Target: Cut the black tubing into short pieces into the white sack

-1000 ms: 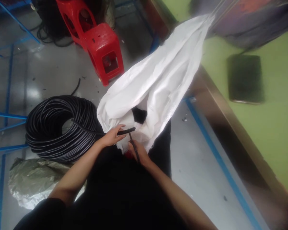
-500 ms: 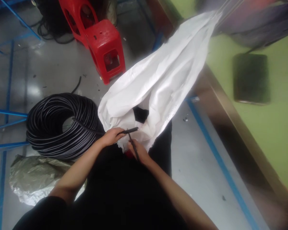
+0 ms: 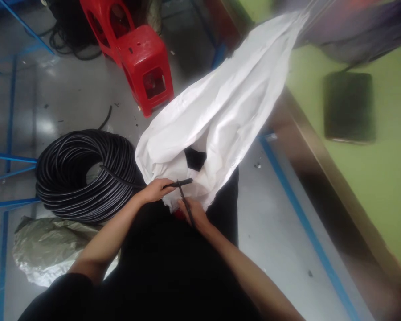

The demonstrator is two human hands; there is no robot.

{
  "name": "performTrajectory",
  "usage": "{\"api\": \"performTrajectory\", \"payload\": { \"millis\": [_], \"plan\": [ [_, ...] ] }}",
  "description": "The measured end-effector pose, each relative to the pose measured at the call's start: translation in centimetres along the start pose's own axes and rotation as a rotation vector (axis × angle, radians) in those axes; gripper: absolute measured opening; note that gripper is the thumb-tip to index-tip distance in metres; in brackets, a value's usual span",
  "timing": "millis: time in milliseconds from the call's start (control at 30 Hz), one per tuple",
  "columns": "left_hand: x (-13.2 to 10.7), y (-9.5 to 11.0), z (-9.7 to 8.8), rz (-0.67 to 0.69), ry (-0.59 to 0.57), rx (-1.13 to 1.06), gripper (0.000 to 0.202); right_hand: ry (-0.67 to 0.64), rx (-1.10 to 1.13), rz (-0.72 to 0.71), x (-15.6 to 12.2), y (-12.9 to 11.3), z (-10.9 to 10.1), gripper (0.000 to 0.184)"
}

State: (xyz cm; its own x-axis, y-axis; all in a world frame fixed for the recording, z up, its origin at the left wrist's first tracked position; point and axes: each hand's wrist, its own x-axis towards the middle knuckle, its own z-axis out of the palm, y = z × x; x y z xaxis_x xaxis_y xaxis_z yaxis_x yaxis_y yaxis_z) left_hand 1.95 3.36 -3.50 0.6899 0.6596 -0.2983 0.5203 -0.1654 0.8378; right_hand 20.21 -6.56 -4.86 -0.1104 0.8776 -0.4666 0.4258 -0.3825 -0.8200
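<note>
My left hand (image 3: pixel 155 191) pinches the free end of a black tube (image 3: pixel 180 182) that runs back to a big black coil (image 3: pixel 83 176) on the floor at my left. My right hand (image 3: pixel 192 211) is closed round the red handles of scissors (image 3: pixel 185 204), whose dark blades point up and meet the tube just past my left fingers. Right behind both hands hangs the open mouth of a white woven sack (image 3: pixel 220 111), which stretches up to the table edge; something dark shows inside it.
Two red plastic stools (image 3: pixel 143 62) stand on the grey floor ahead. A crumpled grey-green bag (image 3: pixel 47 249) lies at lower left beside blue frame bars (image 3: pixel 6 160). The green table (image 3: pixel 381 169) on the right holds a dark flat pad (image 3: pixel 349 107).
Hardly anything differs: the view has shifted a little, and both hands keep their grip with the scissor blades at the tube.
</note>
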Motion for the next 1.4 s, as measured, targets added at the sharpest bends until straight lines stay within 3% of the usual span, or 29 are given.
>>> {"api": "performTrajectory", "payload": {
  "millis": [67, 233, 300, 533, 667, 900, 1000, 1133, 1267, 1400],
  "plan": [
    [-0.2, 0.0, -0.4, -0.007, 0.005, -0.018, 0.033, -0.001, -0.007, -0.014, -0.1, 0.1, 0.0, 0.042],
    [-0.6, -0.5, -1.7, -0.100, 0.149, -0.035, 0.034, -0.008, 0.018, -0.001, -0.3, 0.2, 0.0, 0.042],
    [-0.5, -0.5, -1.7, -0.091, 0.143, -0.055, 0.034, -0.002, 0.055, 0.023, -0.2, -0.1, -0.2, 0.042],
    [-0.6, 0.6, 1.2, -0.081, 0.020, -0.052, 0.053, 0.050, 0.219, 0.071, 1.2, -2.1, -1.0, 0.037],
    [-1.7, 0.4, 1.6, -0.081, -0.004, -0.014, 0.055, 0.063, 0.258, 0.095, 2.1, -2.4, -0.5, 0.029],
    [-3.2, -1.7, 0.1, -0.042, 0.090, 0.082, 0.036, 0.084, 0.314, 0.089, 2.4, -2.6, -0.8, 0.032],
    [-2.9, -1.7, -0.3, -0.058, 0.223, 0.033, 0.036, 0.029, 0.360, 0.076, 1.9, -2.3, -1.1, 0.040],
    [-1.8, -0.8, -1.1, -0.073, 0.347, 0.052, 0.036, -0.034, 0.275, 0.042, 0.9, -1.0, -1.0, 0.044],
    [-1.0, 0.3, -1.4, -0.046, 0.325, 0.103, 0.033, -0.074, 0.118, -0.037, 0.4, -0.8, -0.7, 0.043],
    [-0.9, 1.1, -0.6, -0.031, 0.257, 0.171, 0.030, -0.079, 0.038, -0.031, 0.6, -1.6, -0.8, 0.042]
  ]
}}
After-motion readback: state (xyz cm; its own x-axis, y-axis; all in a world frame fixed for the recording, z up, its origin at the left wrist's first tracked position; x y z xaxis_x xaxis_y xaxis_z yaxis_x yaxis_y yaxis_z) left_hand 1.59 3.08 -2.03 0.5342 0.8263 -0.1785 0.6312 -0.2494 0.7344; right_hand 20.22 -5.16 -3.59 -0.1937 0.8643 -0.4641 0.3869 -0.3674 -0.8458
